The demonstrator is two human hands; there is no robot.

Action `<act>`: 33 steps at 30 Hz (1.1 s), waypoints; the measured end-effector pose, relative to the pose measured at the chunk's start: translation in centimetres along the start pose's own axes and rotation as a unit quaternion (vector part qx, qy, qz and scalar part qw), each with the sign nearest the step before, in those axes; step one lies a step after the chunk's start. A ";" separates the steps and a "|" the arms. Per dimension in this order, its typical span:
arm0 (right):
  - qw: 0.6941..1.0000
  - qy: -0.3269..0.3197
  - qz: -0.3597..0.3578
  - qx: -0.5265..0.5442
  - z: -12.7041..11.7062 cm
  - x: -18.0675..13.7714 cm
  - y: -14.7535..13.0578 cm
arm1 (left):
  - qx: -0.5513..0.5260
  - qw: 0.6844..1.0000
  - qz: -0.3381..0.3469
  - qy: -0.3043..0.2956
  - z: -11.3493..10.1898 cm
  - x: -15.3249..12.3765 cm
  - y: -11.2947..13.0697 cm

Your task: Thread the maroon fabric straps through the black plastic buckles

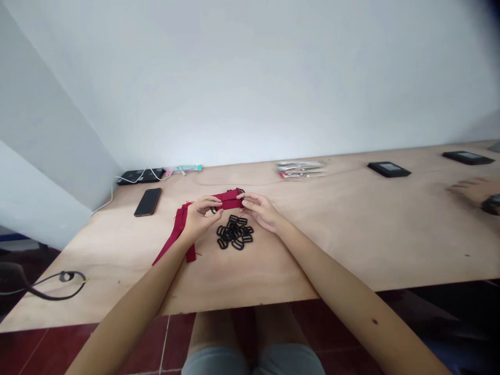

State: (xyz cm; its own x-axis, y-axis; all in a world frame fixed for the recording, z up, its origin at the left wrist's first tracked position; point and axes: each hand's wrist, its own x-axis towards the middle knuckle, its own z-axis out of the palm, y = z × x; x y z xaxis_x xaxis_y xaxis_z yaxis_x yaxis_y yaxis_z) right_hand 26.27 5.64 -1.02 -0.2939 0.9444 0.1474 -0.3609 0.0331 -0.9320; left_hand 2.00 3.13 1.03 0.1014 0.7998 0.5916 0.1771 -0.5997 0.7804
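The surface (pixel 332 245) was light plywood, and its back edge stood along a white wall (pixel 250 78). The near edge ran a little slanted, w/ red floor tiles (pixel 50 349) below it and the person's knees in grey shorts (pixel 250 359) under the middle. On the left a wall corner came down beside the surface, and a black cable (pixel 66 278) hung there near the tiles.

At the back were a black power bank (pixel 140 176) w/ white cable, some small packets (pixel 300 169) and two flat black devices (pixel 388 169) (pixel 467 157). A black phone (pixel 147 202) lay to the left of the hands, not touching anything. At the right edge a co-worker's hand (pixel 474 190) rested on the surface, well apart from the person's own hands.

The red fabric strap (pixel 230 200) was held up just above the surface, approx. in the middle, and its loose ends (pixel 175 234) hung down-left and touched the wood. The left grip (pixel 201 216) was closed around the strap w/ fingers curled, and the right grip (pixel 260 211) pinched its other end, near a black ring (pixel 239 191). The two grips were almost touching. The black plastic buckles (pixel 234 234) lay in a loose pile just below the hands. Plywood ran on a long way right of the right grip, up to the co-worker's hand, and there was less room on the left, toward the phone.
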 end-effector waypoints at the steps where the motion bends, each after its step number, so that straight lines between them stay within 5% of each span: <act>1: 1.000 0.016 -0.013 0.002 -0.2 0.2 0.1 | -0.004 1.000 -0.016 0.009 -0.1 0.1 0.2; 5: 0.995 0.080 -0.054 -0.037 -1.4 0.9 0.8 | -0.045 0.988 -0.115 0.089 -0.4 0.5 0.5; 8: 0.978 0.082 -0.088 -0.169 -1.7 0.9 1.3 | -0.185 0.956 -0.183 0.132 -0.4 0.9 -0.2; 12: 0.928 -0.032 -0.105 -0.356 -1.1 0.3 1.6 | -0.377 0.886 -0.234 0.135 0.0 1.4 -0.5; 17: 0.878 -0.110 -0.153 -0.440 -0.6 0.0 1.4 | -0.455 0.841 -0.272 0.112 0.5 1.3 0.8; 21: 0.909 -0.056 -0.142 -0.387 -0.5 0.2 1.2 | -0.467 0.823 -0.306 0.107 0.7 1.1 1.4; 25: 0.961 -0.020 -0.118 -0.250 0.6 -0.3 0.3 | -0.424 0.837 -0.345 0.012 1.2 0.5 1.8; 33: 0.994 -0.072 -0.058 -0.061 2.3 -1.1 -0.3 | -0.307 0.889 -0.324 -0.100 2.2 -0.7 2.5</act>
State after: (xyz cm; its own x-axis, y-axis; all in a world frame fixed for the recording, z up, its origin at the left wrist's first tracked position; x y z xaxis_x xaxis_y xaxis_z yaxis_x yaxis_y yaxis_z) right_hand 24.72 3.84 -0.12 -0.3836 0.8757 0.2931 -0.2921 0.1860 -0.9381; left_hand 4.48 1.09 2.12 0.3555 0.9344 -0.0214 -0.3009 0.1361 0.9439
